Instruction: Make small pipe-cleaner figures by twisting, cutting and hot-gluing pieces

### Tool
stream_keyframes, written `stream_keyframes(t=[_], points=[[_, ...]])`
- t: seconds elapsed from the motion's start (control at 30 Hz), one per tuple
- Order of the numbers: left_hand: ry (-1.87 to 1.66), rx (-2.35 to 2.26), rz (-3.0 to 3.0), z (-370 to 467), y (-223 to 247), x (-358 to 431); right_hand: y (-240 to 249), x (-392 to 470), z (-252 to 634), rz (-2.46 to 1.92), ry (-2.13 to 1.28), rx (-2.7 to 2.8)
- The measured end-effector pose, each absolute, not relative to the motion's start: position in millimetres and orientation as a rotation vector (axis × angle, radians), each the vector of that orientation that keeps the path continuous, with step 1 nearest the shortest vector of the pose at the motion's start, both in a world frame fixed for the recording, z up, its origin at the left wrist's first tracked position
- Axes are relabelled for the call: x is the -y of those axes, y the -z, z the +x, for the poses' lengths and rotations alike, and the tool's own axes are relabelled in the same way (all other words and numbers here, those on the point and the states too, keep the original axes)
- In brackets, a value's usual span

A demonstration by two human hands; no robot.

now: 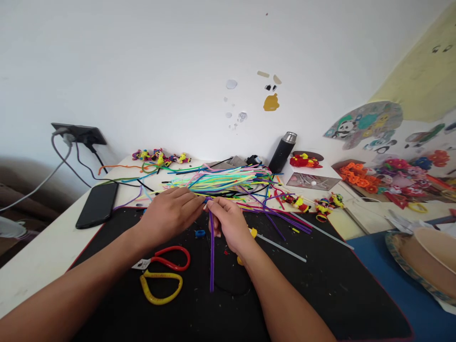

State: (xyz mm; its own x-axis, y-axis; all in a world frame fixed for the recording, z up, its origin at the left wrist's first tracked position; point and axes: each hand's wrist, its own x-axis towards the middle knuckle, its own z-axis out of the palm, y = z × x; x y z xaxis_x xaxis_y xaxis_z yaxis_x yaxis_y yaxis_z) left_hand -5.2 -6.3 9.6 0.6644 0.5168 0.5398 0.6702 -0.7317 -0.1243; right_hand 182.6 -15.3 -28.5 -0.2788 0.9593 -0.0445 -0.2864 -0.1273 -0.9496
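Over the black mat, my left hand [174, 209] and my right hand [230, 223] meet at the fingertips, both closed. Pinched there is a purple pipe cleaner [212, 261], whose free length hangs straight down towards me. A small blue-purple part shows at the pinch, mostly covered by my fingers. Below my left hand lies a pair of scissors with one red and one yellow handle [162, 301]. A small blue coil [200, 233] rests on the mat between my hands. Just beyond my fingers spreads a pile of colourful pipe cleaners [217, 180].
A black phone [97, 205] lies at the left, near cables from a power strip [79, 133]. Behind the pile stand a black flask [282, 153] and a white box [313, 178]. Small pipe-cleaner figures [323, 209] sit at the right; a basket [420, 266] is further right.
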Motion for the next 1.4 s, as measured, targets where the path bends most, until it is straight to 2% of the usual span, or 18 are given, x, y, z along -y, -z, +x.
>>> stream_keyframes(t=[0.3, 0.83, 1.27, 1.4], points=[[0.922, 1.193, -2.625, -3.9, -5.1, 4.1, 26.2, 16.3, 183.2, -0.907, -1.615, 1.13], [1.324, 1.933, -2.906, 3.6, -16.2, 9.7, 25.2, 17.7, 182.8, -0.883, -1.643, 1.155], [1.566, 2.094, -3.07, 0.2, -23.4, 5.5, 26.6, 18.4, 182.5, -0.906, -1.588, 1.228], [1.795, 2.151, -3.093, 1.7, -20.8, 6.7, 25.7, 19.0, 182.9, -0.88, -1.585, 1.236]])
